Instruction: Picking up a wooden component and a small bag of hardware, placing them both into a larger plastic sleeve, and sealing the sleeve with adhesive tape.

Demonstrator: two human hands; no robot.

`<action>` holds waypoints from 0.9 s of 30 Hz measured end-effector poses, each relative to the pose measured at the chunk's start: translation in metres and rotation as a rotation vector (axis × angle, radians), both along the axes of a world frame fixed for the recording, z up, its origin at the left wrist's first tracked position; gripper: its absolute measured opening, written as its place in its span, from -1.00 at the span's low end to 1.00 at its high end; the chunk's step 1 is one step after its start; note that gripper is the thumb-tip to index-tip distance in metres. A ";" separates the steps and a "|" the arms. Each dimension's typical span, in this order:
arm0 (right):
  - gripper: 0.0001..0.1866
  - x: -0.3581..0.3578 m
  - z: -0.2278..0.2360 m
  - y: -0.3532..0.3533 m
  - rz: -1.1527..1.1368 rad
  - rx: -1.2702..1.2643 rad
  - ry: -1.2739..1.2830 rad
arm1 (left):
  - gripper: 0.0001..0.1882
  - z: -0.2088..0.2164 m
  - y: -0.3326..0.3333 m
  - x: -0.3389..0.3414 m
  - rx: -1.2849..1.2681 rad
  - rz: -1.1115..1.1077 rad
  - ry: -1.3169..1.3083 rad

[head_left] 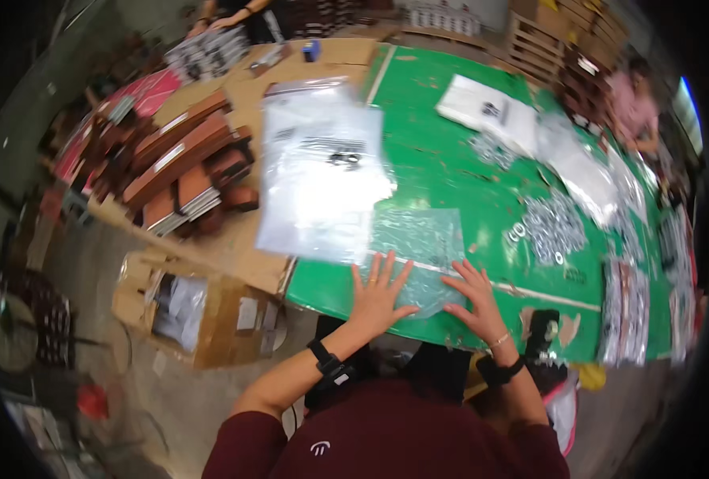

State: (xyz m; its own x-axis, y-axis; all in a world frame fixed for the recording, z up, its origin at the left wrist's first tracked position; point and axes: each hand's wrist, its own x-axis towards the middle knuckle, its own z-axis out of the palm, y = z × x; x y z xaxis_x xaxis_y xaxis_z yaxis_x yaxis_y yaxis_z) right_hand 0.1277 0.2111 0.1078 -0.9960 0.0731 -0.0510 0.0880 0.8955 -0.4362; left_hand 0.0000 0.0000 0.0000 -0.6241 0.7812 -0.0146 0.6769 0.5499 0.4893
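Note:
A clear plastic bag lies flat on the green tabletop in front of me. My left hand rests on its near left edge with the fingers spread. At the bag's right edge, my right hand is also spread, palm down. Neither hand grips anything. Just beyond my left hand lies a stack of larger clear plastic bags with dark printing, reaching over both the cardboard and the green surface.
A heap of metal rings lies to the right, near white plastic bags. Brown wooden pieces are piled at left. Below them stands an open cardboard box holding plastic. Wrapped bundles line the right edge. Two other people work at the far side.

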 end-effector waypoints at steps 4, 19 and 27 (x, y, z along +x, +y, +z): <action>-0.50 -0.091 -0.068 -0.082 0.009 -0.091 0.220 | 0.07 0.035 -0.099 -0.149 0.180 0.024 0.217; -0.61 -0.101 -0.107 -0.113 -0.135 -0.131 0.515 | 0.13 0.203 -0.377 -0.468 0.127 0.349 0.183; -0.66 -0.085 -0.105 -0.123 -0.238 -0.245 0.510 | 0.04 0.206 -0.348 -0.504 0.055 0.292 0.079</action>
State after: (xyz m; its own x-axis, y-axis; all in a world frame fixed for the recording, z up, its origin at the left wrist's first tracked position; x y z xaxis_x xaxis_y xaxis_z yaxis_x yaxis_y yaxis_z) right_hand 0.0427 0.0883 0.0026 -0.8573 0.3428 0.3841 -0.0009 0.7451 -0.6669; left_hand -0.5036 -0.3476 0.2059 -0.8201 0.5666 0.0802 0.5309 0.7011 0.4760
